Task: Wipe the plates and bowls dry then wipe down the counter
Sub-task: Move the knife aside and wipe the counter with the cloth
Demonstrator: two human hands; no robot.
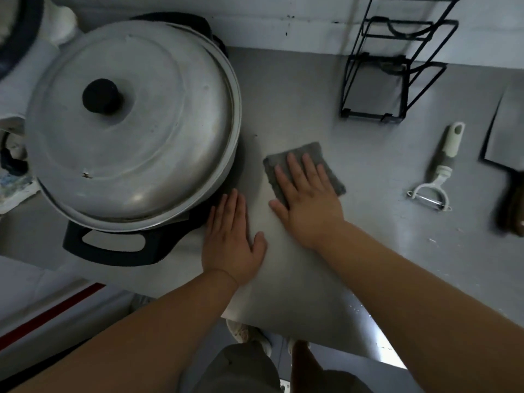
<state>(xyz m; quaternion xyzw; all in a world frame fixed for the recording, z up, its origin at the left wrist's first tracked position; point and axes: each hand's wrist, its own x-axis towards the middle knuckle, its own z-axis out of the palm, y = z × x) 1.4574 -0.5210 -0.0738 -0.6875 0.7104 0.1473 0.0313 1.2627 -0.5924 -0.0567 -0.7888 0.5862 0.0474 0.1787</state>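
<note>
A folded grey cloth (307, 153) lies flat on the steel counter (368, 251), in the middle of the view. My right hand (306, 199) presses on it with straight, spread fingers and covers its near half. My left hand (231, 239) rests flat on the bare counter just to the left, fingertips close to the base of a big pot. No plates or bowls show in the view.
A large metal pot with a domed lid (130, 123) and black handles fills the left. A black wire rack (388, 69) stands at the back right. A white peeler (438, 171) and a cleaver (507, 131) lie on the right. The counter's front edge runs below my wrists.
</note>
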